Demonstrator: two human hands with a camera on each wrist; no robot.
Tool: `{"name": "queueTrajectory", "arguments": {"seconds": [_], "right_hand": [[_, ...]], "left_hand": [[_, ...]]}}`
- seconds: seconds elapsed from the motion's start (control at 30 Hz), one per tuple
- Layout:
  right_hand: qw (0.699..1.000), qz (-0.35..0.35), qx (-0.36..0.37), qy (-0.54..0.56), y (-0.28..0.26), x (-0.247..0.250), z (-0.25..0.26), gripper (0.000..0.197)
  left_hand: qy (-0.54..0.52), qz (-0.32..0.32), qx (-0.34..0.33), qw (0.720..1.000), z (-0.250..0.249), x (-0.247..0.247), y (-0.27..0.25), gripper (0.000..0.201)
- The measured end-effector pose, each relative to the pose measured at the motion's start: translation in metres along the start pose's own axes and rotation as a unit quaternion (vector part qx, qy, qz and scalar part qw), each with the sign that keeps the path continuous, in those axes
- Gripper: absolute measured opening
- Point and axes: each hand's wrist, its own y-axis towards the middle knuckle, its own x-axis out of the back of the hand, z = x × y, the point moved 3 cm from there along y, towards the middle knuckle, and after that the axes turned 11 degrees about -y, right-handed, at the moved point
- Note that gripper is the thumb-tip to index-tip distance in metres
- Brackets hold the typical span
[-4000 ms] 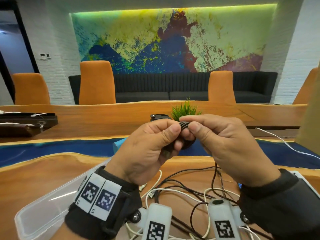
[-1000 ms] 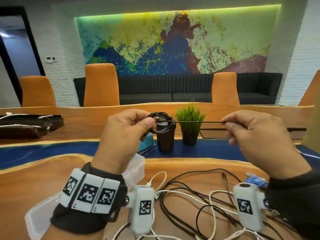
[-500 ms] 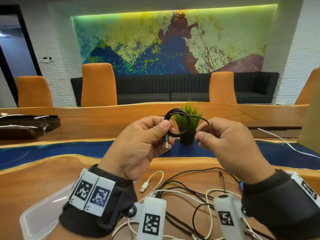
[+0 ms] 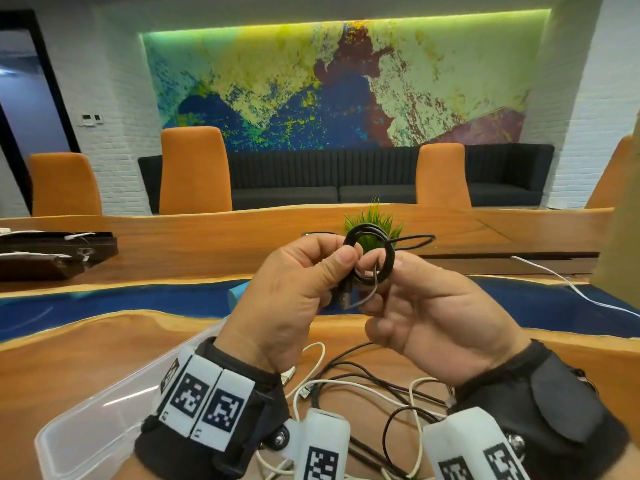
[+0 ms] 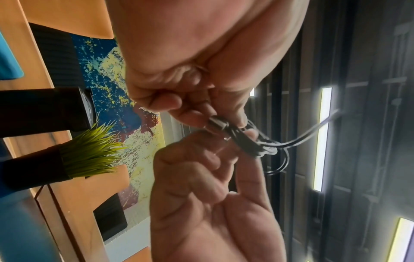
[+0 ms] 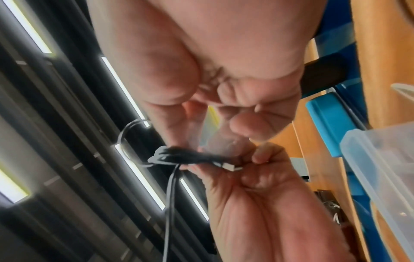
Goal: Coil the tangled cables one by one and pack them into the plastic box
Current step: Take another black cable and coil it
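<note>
A black cable (image 4: 388, 261) is wound into a small coil held at chest height over the table. My left hand (image 4: 341, 259) pinches the coil's left side between thumb and fingers, with the USB plug (image 4: 344, 296) hanging below. My right hand (image 4: 398, 282) grips the coil's right side, and a loose loop (image 4: 415, 240) sticks out to the right. The left wrist view shows the coil (image 5: 246, 141) between both hands; the right wrist view shows the coil (image 6: 183, 156) and plug (image 6: 230, 167). The clear plastic box (image 4: 104, 420) lies at lower left, below my left wrist.
A tangle of black and white cables (image 4: 363, 386) lies on the wooden table under my hands. Behind stand a small potted plant (image 4: 372, 220) and a blue lid (image 4: 237, 292). A white cable (image 4: 571, 289) trails at right, and a dark tray (image 4: 52, 251) sits far left.
A second ago my right hand held the cable's free end stretched out to the right. It has swung back to the coil, and both hands now meet on it.
</note>
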Motion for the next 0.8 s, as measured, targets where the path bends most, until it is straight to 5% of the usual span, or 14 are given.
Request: {"name": "queueTrajectory", "arguments": {"seconds": [0.17, 0.27, 0.33, 0.47, 0.53, 0.67, 0.8], "right_hand": [[0.992, 0.117, -0.024, 0.025, -0.002, -0.003, 0.001, 0.028], [0.998, 0.014, -0.024, -0.064, 0.000, -0.003, 0.003, 0.015], [0.992, -0.049, -0.017, -0.118, 0.000, -0.001, 0.006, 0.025], [0.943, -0.135, 0.004, -0.303, -0.006, 0.007, 0.020, 0.020], [0.923, -0.109, 0.013, -0.370, -0.010, 0.002, 0.023, 0.012], [0.917, -0.037, 0.023, -0.398, -0.013, -0.018, 0.013, 0.007], [0.886, -0.052, 0.043, -0.460, -0.009, -0.019, 0.007, 0.008]], "left_hand": [[0.023, -0.019, -0.057, 0.998, -0.002, 0.000, 0.000, 0.015], [0.066, -0.035, -0.082, 0.994, 0.000, 0.002, 0.001, 0.014], [0.086, -0.060, -0.094, 0.990, -0.001, 0.006, 0.002, 0.011], [0.073, -0.154, -0.096, 0.981, -0.008, 0.030, 0.008, 0.008], [0.009, -0.184, -0.078, 0.980, -0.009, 0.037, 0.010, 0.009], [-0.047, -0.145, -0.048, 0.987, -0.002, 0.022, 0.009, 0.009], [-0.032, -0.108, -0.046, 0.993, 0.005, 0.009, 0.006, 0.008]]}}
